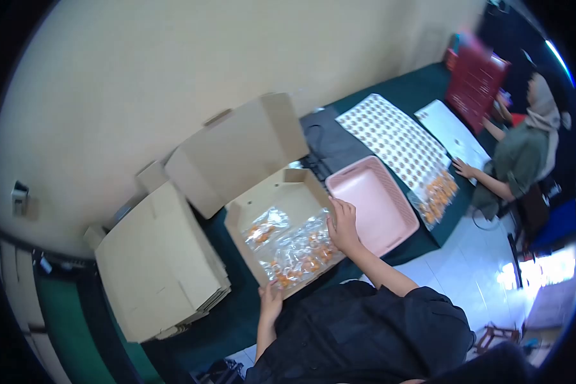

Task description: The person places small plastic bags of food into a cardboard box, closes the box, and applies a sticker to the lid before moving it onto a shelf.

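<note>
An open cardboard box [270,187] stands before me with its lid raised against the wall. Inside lie clear plastic packets [299,253] of small orange pieces, whose kind I cannot make out. My left hand [271,301] grips the box's near left corner. Over the right wall of the box, my right hand [344,224] has its fingers hooked on the edge, close to the packets. Touching or almost touching that side is a pink plastic tray [372,203].
Flattened cardboard boxes [157,262] are stacked at left. Beyond the tray lie a sticker sheet [393,137] and another bag of orange pieces [438,200]. At right, a co-worker [518,147] handles a dark red crate [477,83] beside a white sheet [453,132].
</note>
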The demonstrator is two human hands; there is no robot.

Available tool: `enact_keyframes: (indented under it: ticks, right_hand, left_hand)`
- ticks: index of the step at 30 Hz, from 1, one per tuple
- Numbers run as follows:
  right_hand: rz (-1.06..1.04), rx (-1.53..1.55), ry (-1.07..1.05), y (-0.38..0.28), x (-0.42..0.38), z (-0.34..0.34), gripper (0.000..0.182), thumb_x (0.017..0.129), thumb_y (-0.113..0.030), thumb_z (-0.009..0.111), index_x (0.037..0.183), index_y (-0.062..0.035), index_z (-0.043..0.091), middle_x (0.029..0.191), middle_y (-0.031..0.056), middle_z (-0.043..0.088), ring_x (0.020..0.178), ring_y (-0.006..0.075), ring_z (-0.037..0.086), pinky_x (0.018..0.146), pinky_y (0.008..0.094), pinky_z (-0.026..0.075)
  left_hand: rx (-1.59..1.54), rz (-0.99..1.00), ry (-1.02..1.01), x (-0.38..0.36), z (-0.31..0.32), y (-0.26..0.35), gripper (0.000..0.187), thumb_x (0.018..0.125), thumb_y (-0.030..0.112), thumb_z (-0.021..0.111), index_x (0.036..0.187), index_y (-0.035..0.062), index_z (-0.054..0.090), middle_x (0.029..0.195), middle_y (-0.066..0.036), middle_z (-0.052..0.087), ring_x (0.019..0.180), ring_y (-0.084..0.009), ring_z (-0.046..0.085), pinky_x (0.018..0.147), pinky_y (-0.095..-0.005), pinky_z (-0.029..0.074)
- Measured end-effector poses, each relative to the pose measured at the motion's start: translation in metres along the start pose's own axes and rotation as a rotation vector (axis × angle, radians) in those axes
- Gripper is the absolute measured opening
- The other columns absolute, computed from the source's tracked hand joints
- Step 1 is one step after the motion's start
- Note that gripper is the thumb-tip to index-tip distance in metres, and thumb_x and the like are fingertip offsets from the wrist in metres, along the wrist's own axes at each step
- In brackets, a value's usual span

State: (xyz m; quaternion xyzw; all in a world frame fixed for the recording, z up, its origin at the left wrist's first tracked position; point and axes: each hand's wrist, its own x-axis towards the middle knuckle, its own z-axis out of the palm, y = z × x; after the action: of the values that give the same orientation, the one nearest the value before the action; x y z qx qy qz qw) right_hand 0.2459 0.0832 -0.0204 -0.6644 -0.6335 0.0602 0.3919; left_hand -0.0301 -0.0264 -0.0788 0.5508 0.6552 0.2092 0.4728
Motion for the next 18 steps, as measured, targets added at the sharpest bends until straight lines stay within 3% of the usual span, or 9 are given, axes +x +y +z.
enact_keyframes:
  ticks: [5,10,13,14,17,18]
  right_hand:
    - [0.091,-0.069,0.264,0.050,-0.003,-0.071,0.044,0.073,0.000,0.050,0.117,-0.0027,0.044,0.109,0.0161,0.047,0.103,0.0328,0.038,0.091,0.0415,0.030]
    - [0.318,-0.275,0.495,0.119,-0.011,-0.117,0.043,0.071,0.000,0.049,0.114,-0.0054,0.049,0.108,0.0150,0.048,0.105,0.0322,0.039,0.093,0.0406,0.031]
    - [0.509,-0.454,0.424,0.178,-0.023,-0.131,0.047,0.070,0.001,0.050,0.116,-0.0063,0.048,0.110,0.0155,0.048,0.107,0.0337,0.037,0.093,0.0404,0.032]
    - [0.632,-0.429,0.258,0.198,-0.031,-0.136,0.054,0.069,0.001,0.052,0.121,-0.0069,0.044,0.121,0.0164,0.041,0.113,0.0352,0.033,0.096,0.0438,0.030]
    - [0.790,-0.524,0.135,0.212,-0.045,-0.142,0.059,0.066,0.003,0.054,0.123,-0.0073,0.042,0.126,0.0175,0.035,0.116,0.0350,0.032,0.096,0.0457,0.029]
    - [0.748,-0.461,0.133,0.206,-0.044,-0.151,0.062,0.064,0.003,0.055,0.124,-0.0074,0.041,0.126,0.0185,0.033,0.118,0.0355,0.029,0.096,0.0474,0.028]
  left_hand:
    - [0.037,-0.012,-0.073,0.003,0.001,0.004,0.035,0.085,0.028,0.051,0.115,0.0120,0.049,0.128,-0.039,0.021,0.126,-0.0450,0.016,0.103,-0.0428,0.020]
    - [0.138,-0.039,-0.079,0.001,-0.003,0.018,0.036,0.085,0.029,0.052,0.116,0.0124,0.048,0.127,-0.032,0.032,0.128,-0.0433,0.014,0.104,-0.0431,0.018]
    - [0.136,0.001,-0.081,0.001,-0.003,0.014,0.036,0.084,0.029,0.053,0.116,0.0126,0.048,0.125,-0.030,0.036,0.127,-0.0420,0.016,0.103,-0.0430,0.018]
    - [0.119,-0.017,-0.054,0.001,-0.002,0.016,0.035,0.084,0.028,0.053,0.115,0.0124,0.048,0.125,-0.030,0.036,0.126,-0.0416,0.019,0.103,-0.0428,0.019]
    - [0.103,-0.050,-0.028,0.003,-0.002,0.014,0.034,0.084,0.025,0.053,0.116,0.0123,0.048,0.126,-0.028,0.033,0.123,-0.0406,0.024,0.101,-0.0423,0.022]
    - [0.097,-0.065,-0.033,0.004,-0.002,0.012,0.034,0.084,0.023,0.053,0.116,0.0123,0.047,0.127,-0.027,0.030,0.122,-0.0400,0.027,0.101,-0.0420,0.023]
